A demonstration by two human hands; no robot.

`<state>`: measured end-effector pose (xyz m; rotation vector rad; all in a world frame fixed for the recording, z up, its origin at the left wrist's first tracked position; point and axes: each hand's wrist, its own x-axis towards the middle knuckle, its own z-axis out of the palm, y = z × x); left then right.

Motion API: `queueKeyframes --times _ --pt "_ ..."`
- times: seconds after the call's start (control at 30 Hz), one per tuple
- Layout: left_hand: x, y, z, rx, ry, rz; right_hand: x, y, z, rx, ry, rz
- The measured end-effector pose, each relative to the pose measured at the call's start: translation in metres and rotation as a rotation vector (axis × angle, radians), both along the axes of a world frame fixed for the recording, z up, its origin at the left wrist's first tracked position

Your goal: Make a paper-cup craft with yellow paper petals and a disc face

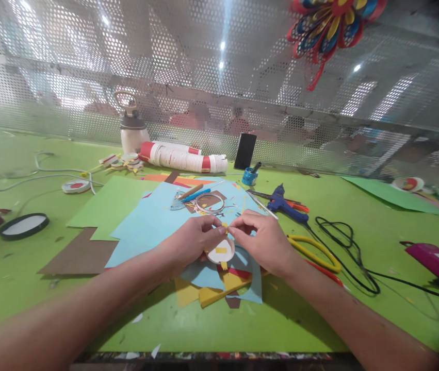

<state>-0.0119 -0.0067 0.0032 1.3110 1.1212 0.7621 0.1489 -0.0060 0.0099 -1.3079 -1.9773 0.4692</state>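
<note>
In front of me a shallow white paper cup bottom (pixel 215 255), with a yellow paper strip on its face, is held over the blue paper. Small yellow paper cutouts stick out from its rim above and below. My left hand (pixel 196 238) is closed on its upper left side, the thumb near the top cutout. My right hand (pixel 263 239) pinches the small yellow paper cutout (pixel 225 227) at the top edge. The fingertips of both hands nearly meet there and partly hide it.
A blue glue gun (pixel 284 205) lies right of my hands, its black cord (pixel 353 247) looping toward the right edge. Yellow-handled scissors (pixel 320 252) sit by my right wrist. Stacked paper cups (pixel 182 157), a pump sprayer (pixel 133 131) and a phone (pixel 245 150) stand at the back.
</note>
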Motion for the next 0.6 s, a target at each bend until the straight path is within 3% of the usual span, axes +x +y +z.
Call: queueKeyframes --times 0.27,0.6 --pt "-0.003 -0.001 -0.001 0.015 0.045 -0.041 0.006 0.003 0.009 -0.005 -0.025 0.056" --pt "0.0 0.0 -0.003 0.041 0.035 -0.125 0.009 0.007 0.013 -0.196 -0.061 0.158"
